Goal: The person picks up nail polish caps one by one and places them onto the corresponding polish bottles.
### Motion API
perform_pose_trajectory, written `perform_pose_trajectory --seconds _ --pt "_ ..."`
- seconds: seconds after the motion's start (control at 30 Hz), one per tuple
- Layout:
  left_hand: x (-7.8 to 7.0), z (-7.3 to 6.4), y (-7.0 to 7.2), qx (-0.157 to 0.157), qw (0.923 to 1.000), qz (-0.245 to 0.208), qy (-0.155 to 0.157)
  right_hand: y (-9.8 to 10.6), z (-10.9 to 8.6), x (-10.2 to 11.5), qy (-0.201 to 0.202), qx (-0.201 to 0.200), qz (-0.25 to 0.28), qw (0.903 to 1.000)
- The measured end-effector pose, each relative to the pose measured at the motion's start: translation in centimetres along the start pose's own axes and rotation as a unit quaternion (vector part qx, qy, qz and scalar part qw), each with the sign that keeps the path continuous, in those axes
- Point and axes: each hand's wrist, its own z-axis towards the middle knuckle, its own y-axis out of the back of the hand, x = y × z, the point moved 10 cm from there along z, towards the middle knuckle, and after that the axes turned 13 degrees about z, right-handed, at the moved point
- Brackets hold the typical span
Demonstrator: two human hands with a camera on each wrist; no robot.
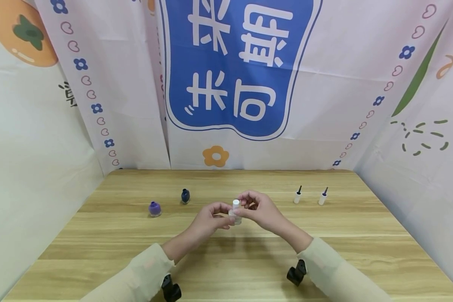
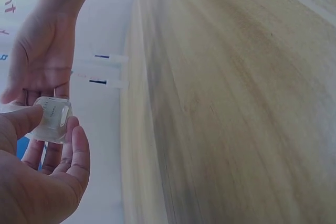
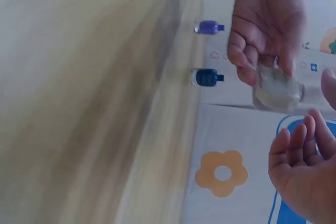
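Above the table, my left hand [image 1: 207, 220] holds a clear nail polish bottle [image 1: 238, 220] with pale contents between thumb and fingers. A white cap [image 1: 236, 204] stands upright on its neck. My right hand [image 1: 262, 211] has its thumb and bent fingers around this cap. In the left wrist view, the left thumb presses the glass of the bottle [image 2: 53, 120]. The right wrist view shows the left hand [image 3: 268, 27] gripping the bottle [image 3: 275, 94] from the far side, while the right hand [image 3: 304, 166] is beside it.
On the left of the wooden table [image 1: 230, 268] stand an uncapped purple nail polish bottle [image 1: 155, 209] and an uncapped dark blue one [image 1: 185, 196]. Two white caps, a nearer one [image 1: 322, 199] and another [image 1: 297, 197], stand brush-up on the right. Printed cloth [image 1: 324, 105] encloses the table.
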Motion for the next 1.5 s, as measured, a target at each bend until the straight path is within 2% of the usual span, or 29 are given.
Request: perform_pose_trajectory --seconds 0.2,0.53,0.73,1.0,1.17,1.5 --pt "-0.1 0.0 -0.1 0.004 1.0 0.004 -0.002 -0.4 -0.1 1.0 0.009 0.067 -0.024 0.9974" --pt "-0.2 0.1 -0.3 0.01 0.9999 0.008 -0.004 -0.9 -0.1 1.3 0.018 0.091 -0.036 0.995" --pt "-0.1 0.1 -0.2 0.007 0.9999 0.012 -0.002 -0.7 0.0 0.8 0.015 0.069 -0.037 0.9968" --pt "0.0 0.0 -0.2 0.004 1.0 0.002 0.001 -0.2 -0.1 0.3 0.02 0.009 -0.035 0.9992" --pt "-0.1 -0.1 -0.2 0.003 1.0 -0.002 -0.004 -0.1 -0.1 -0.1 0.005 -0.022 -0.019 0.9996" --pt "-0.2 -0.1 -0.4 0.006 0.9999 -0.004 -0.009 -0.3 -0.3 -0.6 -0.016 -0.036 -0.002 0.9992"
